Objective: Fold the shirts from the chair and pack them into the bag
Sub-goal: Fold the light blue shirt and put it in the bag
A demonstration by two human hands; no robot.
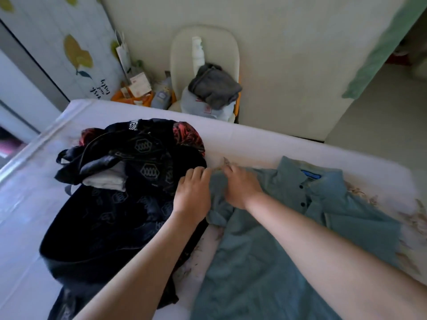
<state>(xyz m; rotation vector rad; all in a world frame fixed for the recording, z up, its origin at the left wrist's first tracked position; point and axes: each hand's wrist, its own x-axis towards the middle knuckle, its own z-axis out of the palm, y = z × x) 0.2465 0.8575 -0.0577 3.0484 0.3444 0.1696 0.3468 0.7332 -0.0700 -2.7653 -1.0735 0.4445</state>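
Teal shirt (277,250) lies spread face up on the bed (254,139), unfolded. Both hands work its sleeve: left hand (193,195) curls round the cuff edge, right hand (240,188) pinches the cloth beside it. Black bag (115,215) alongside already holds folded white cloth (104,181). Grey shirt (215,88) and a pale one (198,107) wait on the chair (180,49), so I'd say we're roughly midway.

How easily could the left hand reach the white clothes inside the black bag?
Probably yes, once it lets go of the teal shirt. The left hand rests against the black bag, and the white clothes lie exposed in its open mouth.
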